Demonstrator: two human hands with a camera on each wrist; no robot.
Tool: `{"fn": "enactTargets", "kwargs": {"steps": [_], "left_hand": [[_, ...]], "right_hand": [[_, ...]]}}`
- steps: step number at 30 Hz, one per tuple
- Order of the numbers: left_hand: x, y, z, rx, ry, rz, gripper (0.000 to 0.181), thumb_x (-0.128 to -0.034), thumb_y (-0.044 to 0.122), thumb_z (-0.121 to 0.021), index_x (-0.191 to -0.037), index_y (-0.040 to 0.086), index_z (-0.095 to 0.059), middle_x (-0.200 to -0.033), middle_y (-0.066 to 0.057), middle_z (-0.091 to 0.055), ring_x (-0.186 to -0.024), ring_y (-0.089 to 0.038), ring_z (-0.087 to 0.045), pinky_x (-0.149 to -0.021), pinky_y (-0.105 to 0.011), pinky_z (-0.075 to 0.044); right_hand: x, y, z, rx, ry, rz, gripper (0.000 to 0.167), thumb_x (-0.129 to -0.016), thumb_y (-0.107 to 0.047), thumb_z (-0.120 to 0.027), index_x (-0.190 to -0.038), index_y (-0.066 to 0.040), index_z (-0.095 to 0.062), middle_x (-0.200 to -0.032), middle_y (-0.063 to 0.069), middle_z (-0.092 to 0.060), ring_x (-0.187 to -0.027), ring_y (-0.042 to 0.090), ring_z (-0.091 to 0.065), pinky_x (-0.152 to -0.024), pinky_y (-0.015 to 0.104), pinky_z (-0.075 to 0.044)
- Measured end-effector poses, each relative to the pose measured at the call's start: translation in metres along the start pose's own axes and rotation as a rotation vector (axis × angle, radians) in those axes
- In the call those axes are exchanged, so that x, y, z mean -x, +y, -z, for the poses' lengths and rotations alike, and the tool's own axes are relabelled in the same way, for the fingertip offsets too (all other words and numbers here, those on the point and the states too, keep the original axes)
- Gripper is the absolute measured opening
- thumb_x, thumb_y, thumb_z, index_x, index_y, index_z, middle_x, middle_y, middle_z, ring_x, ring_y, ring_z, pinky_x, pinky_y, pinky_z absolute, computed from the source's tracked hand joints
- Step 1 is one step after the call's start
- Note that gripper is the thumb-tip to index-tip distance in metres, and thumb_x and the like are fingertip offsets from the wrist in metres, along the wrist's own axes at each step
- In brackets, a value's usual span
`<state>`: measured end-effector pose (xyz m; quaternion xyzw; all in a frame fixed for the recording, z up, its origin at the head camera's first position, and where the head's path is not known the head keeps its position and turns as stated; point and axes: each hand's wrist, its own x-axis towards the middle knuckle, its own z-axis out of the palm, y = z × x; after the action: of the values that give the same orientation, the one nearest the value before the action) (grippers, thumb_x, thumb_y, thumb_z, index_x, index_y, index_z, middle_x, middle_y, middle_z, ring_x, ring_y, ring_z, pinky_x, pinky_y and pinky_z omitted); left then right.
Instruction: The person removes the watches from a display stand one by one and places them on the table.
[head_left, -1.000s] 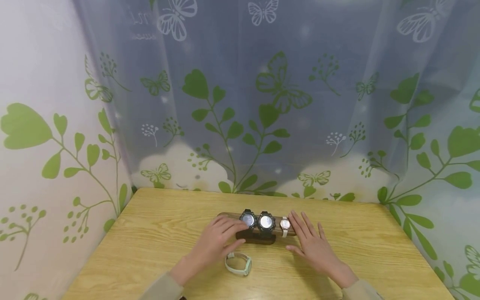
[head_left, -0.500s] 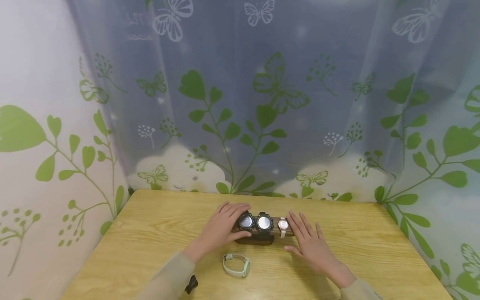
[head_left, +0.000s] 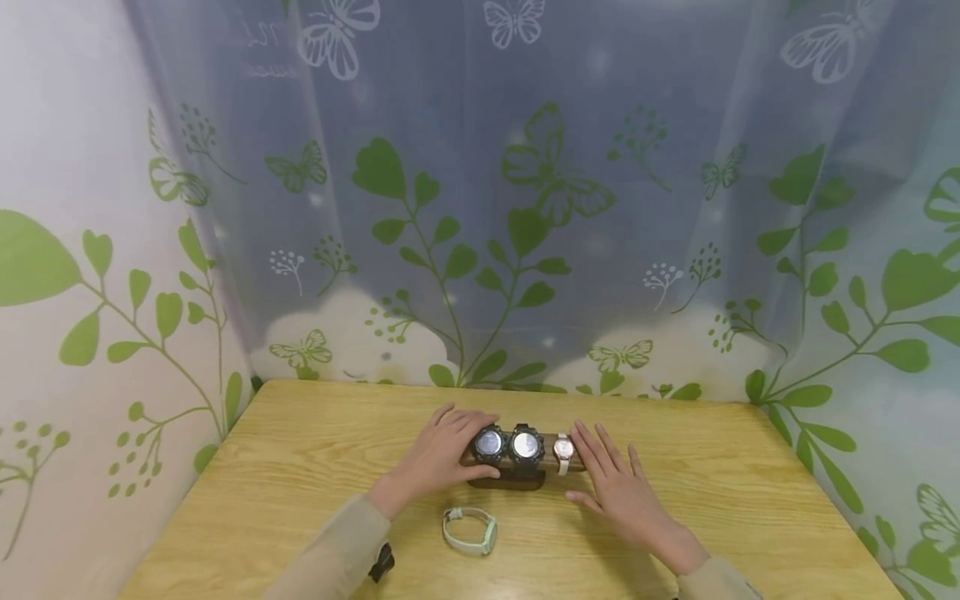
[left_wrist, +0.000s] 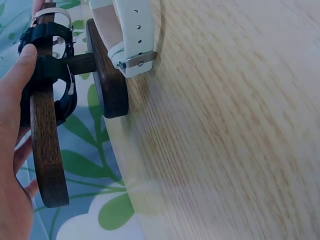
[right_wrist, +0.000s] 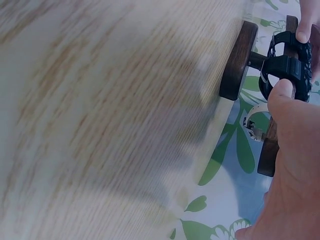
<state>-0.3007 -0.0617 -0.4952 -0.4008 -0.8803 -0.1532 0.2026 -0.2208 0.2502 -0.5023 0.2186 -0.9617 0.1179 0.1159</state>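
A dark wooden stand [head_left: 517, 479] [left_wrist: 47, 150] carries two black watches [head_left: 490, 443] [head_left: 527, 446] and a small white-strapped watch [head_left: 563, 448] at its right. My left hand [head_left: 435, 454] [left_wrist: 12, 110] grips the leftmost black watch, fingers behind it and thumb on its front strap. Around the bar's right end, my right hand [head_left: 626, 496] [right_wrist: 300, 145] rests with fingers nearly straight. A pale green watch [head_left: 470, 532] [left_wrist: 136, 40], its strap closed in a loop, lies on the table in front of the stand.
The wooden table [head_left: 300, 467] meets a curtain [head_left: 675, 250] printed with leaves and butterflies at its back edge. Beside my left sleeve is a small black object [head_left: 382, 562].
My left hand has moved from over the left watch's face to its left side, uncovering the face. The black object by my left sleeve has come into view. My right hand stays at the stand.
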Motion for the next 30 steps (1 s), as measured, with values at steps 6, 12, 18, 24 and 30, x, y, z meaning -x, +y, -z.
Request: {"fn": "enactTargets", "kwargs": {"steps": [6, 12, 18, 24, 30], "left_hand": [[0.001, 0.0, 0.0, -0.007, 0.017, -0.013, 0.075, -0.0807, 0.058, -0.078, -0.14, 0.015, -0.058, -0.134, -0.001, -0.066, -0.122, -0.02, -0.062, -0.116, -0.054, -0.035], [0.004, -0.002, 0.002, 0.017, 0.013, -0.003, 0.074, -0.0817, 0.055, -0.078, -0.14, 0.015, -0.058, -0.134, -0.003, -0.066, -0.122, -0.02, -0.062, -0.117, -0.053, -0.033], [0.008, -0.006, 0.007, 0.012, 0.015, 0.001, 0.073, -0.0808, 0.055, -0.079, -0.138, 0.015, -0.06, -0.131, -0.003, -0.068, -0.12, -0.02, -0.063, -0.118, -0.053, -0.033], [0.014, -0.013, 0.01, -0.014, 0.035, -0.015, 0.072, -0.0801, 0.055, -0.08, -0.137, 0.014, -0.061, -0.128, -0.004, -0.069, -0.116, -0.021, -0.064, -0.116, -0.051, -0.037], [0.02, -0.02, 0.014, -0.013, 0.039, -0.03, 0.074, -0.0792, 0.053, -0.081, -0.136, 0.011, -0.061, -0.127, -0.006, -0.069, -0.115, -0.022, -0.065, -0.112, -0.048, -0.043]], "right_hand": [[-0.001, 0.0, -0.001, 0.011, 0.012, 0.016, 0.09, -0.096, -0.044, -0.066, -0.163, -0.011, -0.016, -0.17, 0.007, -0.011, -0.152, 0.042, -0.017, -0.112, 0.077, -0.017], [-0.001, 0.0, -0.001, 0.013, 0.032, 0.03, 0.094, -0.096, -0.043, -0.066, -0.165, -0.017, -0.008, -0.172, 0.0, -0.005, -0.152, 0.042, -0.018, -0.112, 0.077, -0.019], [-0.001, 0.0, -0.001, 0.012, 0.026, 0.023, 0.09, -0.096, -0.044, -0.066, -0.163, -0.011, -0.016, -0.172, -0.001, -0.003, -0.152, 0.041, -0.017, -0.112, 0.077, -0.018], [-0.001, -0.001, -0.001, -0.002, 0.011, 0.007, 0.091, -0.096, -0.041, -0.068, -0.164, -0.013, -0.014, -0.172, 0.0, -0.003, -0.153, 0.042, -0.016, -0.114, 0.076, -0.014], [0.0, 0.0, -0.002, -0.002, 0.013, 0.013, 0.094, -0.096, -0.042, -0.067, -0.165, -0.019, -0.007, -0.172, 0.001, -0.005, -0.153, 0.042, -0.016, -0.113, 0.077, -0.016]]}}
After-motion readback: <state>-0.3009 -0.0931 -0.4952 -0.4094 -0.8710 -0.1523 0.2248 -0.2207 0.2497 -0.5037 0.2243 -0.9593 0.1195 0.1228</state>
